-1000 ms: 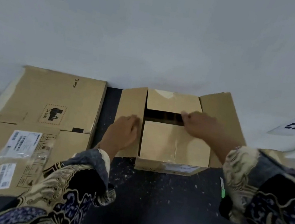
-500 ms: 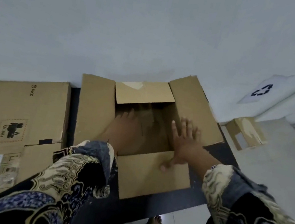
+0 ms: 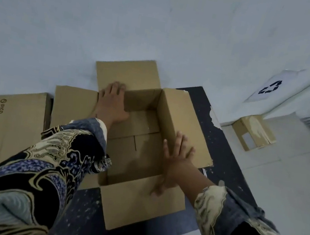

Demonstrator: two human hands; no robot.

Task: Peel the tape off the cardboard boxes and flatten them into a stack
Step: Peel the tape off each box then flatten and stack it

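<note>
Opened box on the dark mat, flaps spread, being pressed toward flat.

Flattened cardboard (image 3: 6,122) lies at nine o'clock; the open box (image 3: 143,135) sits centre on the mat (image 3: 223,147). The left hand (image 3: 112,103) presses its far-left corner, fingers extended; the right hand (image 3: 176,156) lies flat on the three o'clock flap. Next, I judge, the walls need collapsing sideways.

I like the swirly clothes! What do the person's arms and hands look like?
Both arms wear long, loose sleeves: left sleeve, right sleeve. They have a batik-like print of cream swirls, blue and black. The left hand and right hand are bare: no gloves.
</note>
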